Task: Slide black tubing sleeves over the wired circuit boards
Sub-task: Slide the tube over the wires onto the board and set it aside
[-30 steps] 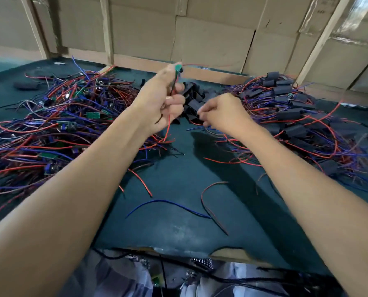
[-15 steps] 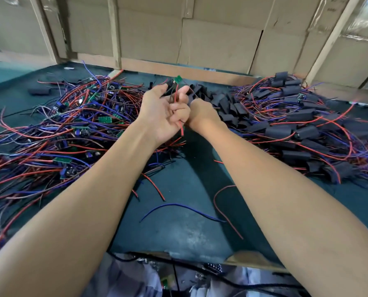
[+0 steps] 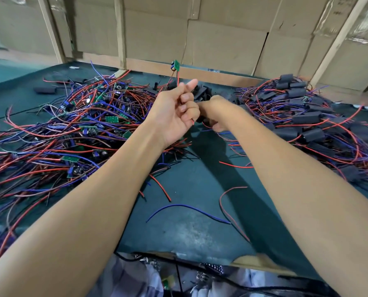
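My left hand (image 3: 176, 112) is closed on the red and dark wires of a small green circuit board (image 3: 175, 65), which sticks up above my thumb. My right hand (image 3: 216, 118) is curled downward right beside it, touching its fingers. A piece of black tubing sleeve (image 3: 199, 120) shows between the two hands, and most of it is hidden. Loose black sleeves (image 3: 203, 92) lie just behind my hands. A tangle of bare wired boards (image 3: 82, 129) covers the left side. Sleeved boards (image 3: 307, 121) are piled on the right.
The work surface is a dark green mat (image 3: 189, 232). A loose blue wire (image 3: 189, 209) and red wire (image 3: 227, 203) lie on it near me. One black sleeve (image 3: 44, 90) lies far left. Cardboard panels (image 3: 221, 43) and wooden battens close off the back.
My right hand left the loose sleeve pile and came in against my left hand. The left hand has turned, so the green board now stands higher above the thumb.
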Action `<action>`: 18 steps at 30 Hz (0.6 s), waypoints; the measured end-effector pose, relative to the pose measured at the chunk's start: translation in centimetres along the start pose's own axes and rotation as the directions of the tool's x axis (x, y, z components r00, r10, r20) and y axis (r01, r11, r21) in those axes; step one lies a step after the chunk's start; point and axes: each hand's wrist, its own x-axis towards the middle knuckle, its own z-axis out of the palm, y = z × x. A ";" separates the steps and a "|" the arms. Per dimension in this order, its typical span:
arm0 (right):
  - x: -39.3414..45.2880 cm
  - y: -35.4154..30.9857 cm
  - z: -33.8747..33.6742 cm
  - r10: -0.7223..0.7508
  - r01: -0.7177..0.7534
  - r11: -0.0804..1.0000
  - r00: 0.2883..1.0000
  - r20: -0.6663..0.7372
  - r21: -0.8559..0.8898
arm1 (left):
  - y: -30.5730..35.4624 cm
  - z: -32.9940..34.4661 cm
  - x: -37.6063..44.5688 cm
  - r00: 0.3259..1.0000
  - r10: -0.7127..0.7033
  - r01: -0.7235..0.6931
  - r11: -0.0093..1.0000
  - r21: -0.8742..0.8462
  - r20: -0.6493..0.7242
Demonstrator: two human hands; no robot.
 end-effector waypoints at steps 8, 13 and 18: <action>-8.1 6.0 -1.9 -0.411 0.377 0.911 0.860 -0.302 -0.168 | -0.6 0.3 0.7 0.967 0.220 -0.237 0.962 -0.137 -0.129; -9.4 7.8 -1.6 -0.606 0.560 0.795 0.712 -0.354 -0.233 | -1.9 0.5 0.8 0.949 0.277 -0.282 0.959 -0.010 -0.148; -10.0 8.0 -1.6 -0.649 0.596 0.759 0.666 -0.367 -0.262 | -2.7 0.7 0.5 0.953 0.292 -0.293 0.956 0.003 -0.076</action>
